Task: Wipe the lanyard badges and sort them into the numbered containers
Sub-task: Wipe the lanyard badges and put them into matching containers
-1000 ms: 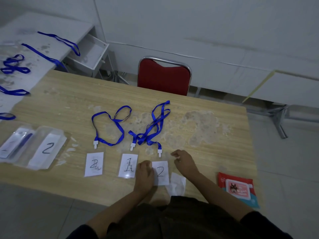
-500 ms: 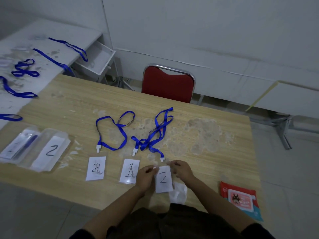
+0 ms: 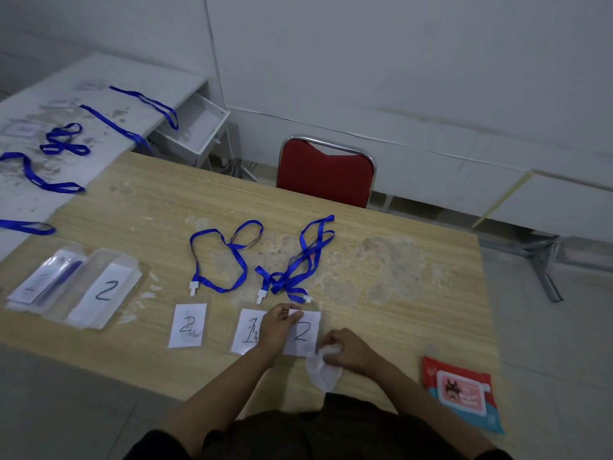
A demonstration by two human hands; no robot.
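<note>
Three white badges on blue lanyards lie in a row near the wooden table's front edge. The left badge [image 3: 186,325] reads 2 and the middle badge [image 3: 247,331] reads 1. My left hand [image 3: 278,325] pinches the top of the right badge [image 3: 303,333], which also reads 2. My right hand [image 3: 343,350] grips a white wipe [image 3: 321,371] at that badge's lower right corner. At the far left stand two clear containers: container 1 [image 3: 43,282] holds a blue lanyard, and container 2 [image 3: 104,287] shows its number card.
A red wet-wipe pack [image 3: 462,396] lies at the table's front right. A red chair [image 3: 326,174] stands behind the table [image 3: 414,260]. Several more blue lanyards [image 3: 66,144] lie on a white side table at the left.
My right hand dropped from the badge's top down to the white wipe and closed on it. My left hand shifted up to pinch the badge's top edge. The head camera moved a little.
</note>
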